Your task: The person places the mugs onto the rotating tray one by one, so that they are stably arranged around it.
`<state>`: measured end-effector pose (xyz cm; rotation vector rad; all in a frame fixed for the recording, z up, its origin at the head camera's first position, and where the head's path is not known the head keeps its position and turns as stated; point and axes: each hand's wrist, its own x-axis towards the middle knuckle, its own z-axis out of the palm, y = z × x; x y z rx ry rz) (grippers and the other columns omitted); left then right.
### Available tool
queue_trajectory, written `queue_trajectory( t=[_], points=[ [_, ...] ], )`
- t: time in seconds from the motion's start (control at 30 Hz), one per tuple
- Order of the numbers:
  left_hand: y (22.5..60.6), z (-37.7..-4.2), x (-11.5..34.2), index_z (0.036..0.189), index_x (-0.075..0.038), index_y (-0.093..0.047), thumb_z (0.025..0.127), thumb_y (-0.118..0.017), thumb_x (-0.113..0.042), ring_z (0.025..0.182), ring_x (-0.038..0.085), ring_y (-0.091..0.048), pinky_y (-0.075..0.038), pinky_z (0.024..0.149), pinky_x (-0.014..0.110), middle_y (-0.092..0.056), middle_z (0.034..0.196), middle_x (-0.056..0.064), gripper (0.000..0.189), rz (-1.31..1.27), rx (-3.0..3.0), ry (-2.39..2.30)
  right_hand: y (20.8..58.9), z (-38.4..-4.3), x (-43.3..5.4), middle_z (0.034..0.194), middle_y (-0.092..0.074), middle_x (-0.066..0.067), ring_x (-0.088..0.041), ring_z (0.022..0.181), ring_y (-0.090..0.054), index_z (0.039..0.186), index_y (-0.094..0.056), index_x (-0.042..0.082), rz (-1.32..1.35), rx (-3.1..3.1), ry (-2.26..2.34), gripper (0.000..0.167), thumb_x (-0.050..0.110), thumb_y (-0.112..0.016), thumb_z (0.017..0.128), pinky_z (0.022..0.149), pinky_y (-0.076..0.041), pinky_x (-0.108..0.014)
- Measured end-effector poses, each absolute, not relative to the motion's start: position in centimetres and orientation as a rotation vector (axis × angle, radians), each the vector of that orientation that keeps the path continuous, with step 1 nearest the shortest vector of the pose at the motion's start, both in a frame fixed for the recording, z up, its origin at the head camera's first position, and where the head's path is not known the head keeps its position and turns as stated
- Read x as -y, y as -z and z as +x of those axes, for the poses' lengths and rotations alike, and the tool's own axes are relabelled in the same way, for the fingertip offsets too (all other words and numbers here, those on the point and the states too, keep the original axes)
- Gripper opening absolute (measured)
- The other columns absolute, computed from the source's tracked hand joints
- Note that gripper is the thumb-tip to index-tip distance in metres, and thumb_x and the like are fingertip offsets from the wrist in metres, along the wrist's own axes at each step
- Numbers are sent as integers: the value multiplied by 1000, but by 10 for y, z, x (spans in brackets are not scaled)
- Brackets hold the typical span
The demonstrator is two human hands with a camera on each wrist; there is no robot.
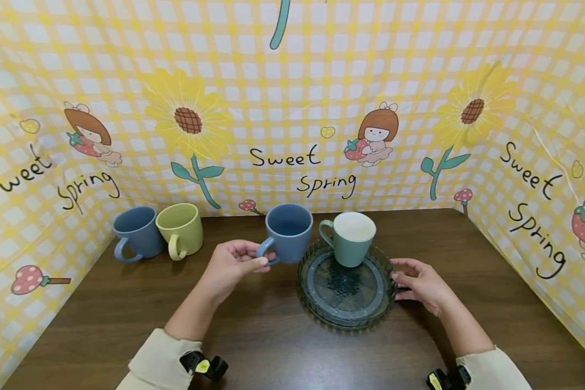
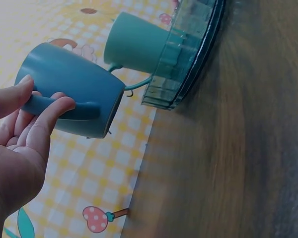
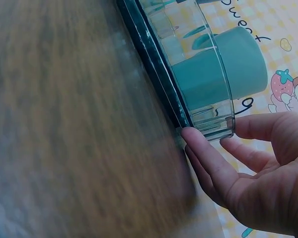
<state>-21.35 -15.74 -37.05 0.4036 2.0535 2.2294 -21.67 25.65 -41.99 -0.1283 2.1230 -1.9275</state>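
Observation:
My left hand [image 1: 234, 265] pinches the handle of a blue mug [image 1: 292, 233], which hangs above the table just left of a round clear glass tray [image 1: 343, 311]. In the left wrist view, the thumb and fingers close round that handle, and the mug's base is off the tabletop. On the tray's far part stands a green mug [image 1: 353, 244] with a white inside, upright, its handle toward the left. My right hand [image 1: 421, 284] holds the tray's right rim; in the right wrist view its fingertips [image 3: 196, 141] press against the tray's wall and lower edge.
At the back left of the brown wooden table [image 1: 253, 346], another blue mug [image 1: 143, 235] and a yellow-green mug [image 1: 182, 230] stand side by side. A yellow checked cloth [image 1: 283, 97] with printed pictures rises behind the table and along both sides.

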Motion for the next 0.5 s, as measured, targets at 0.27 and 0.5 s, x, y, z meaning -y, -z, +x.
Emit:
queue_trajectory(
  t=[0.27,0.5],
  points=[
    [370,-214,147,108,21,-58,85,-70,8,89,32,-71,-59,78,41,-69,97,28,30,397,-2029,-2186,420,-214,-255,105,-57,-15,-18,87,-57,144,-30,-10,-121,-2123,1937,55,0,-54,97,71,-60,-39],
    [369,-215,137,108,20,-59,85,-70,8,91,29,-71,-58,80,45,-70,99,26,29,406,-1981,-2162,419,-211,-254,104,-55,-15,-19,87,-56,144,-30,-9,-112,-2120,1946,54,-2,-54,96,73,-60,-40]
  ],
)
